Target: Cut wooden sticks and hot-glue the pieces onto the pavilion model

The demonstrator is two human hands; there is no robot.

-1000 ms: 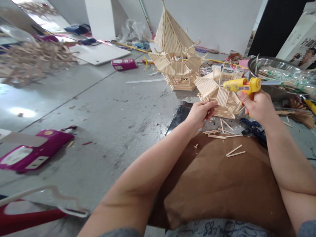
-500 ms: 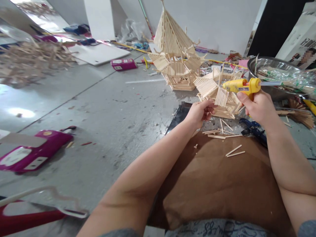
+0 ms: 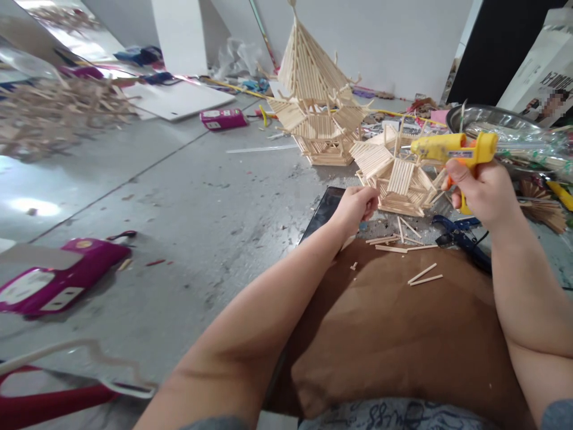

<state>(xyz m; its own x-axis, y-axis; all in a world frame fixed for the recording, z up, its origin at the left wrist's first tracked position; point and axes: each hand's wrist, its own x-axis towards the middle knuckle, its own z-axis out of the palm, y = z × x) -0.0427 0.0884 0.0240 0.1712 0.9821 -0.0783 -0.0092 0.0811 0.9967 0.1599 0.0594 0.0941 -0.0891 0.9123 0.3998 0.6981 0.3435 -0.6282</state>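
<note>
My right hand (image 3: 486, 194) grips a yellow hot glue gun (image 3: 454, 146) by its handle. Its nozzle points left, over the small wooden stick model (image 3: 400, 179), which has panels of sticks laid side by side. At that model's left side is my left hand (image 3: 358, 209), its fingers curled together; whatever they may hold is hidden. A taller stick pagoda (image 3: 316, 89) with a pointed roof stands behind. Loose wooden sticks (image 3: 391, 240) lie before the small model, some on the brown cloth (image 3: 403, 328) over my lap. Dark blue pliers (image 3: 465, 239) rest below my right hand.
A metal bowl (image 3: 454, 119) with plastic-wrapped sticks stands at the right. By my left wrist lies a flat black object (image 3: 323, 212). Purple devices (image 3: 67, 272) sit on the grey floor (image 3: 215, 209), with a heap of wood pieces (image 3: 58, 113) at far left.
My right hand has drawn the glue gun right, away from the small model's front panel. My left hand has shifted slightly left and down, off that panel.
</note>
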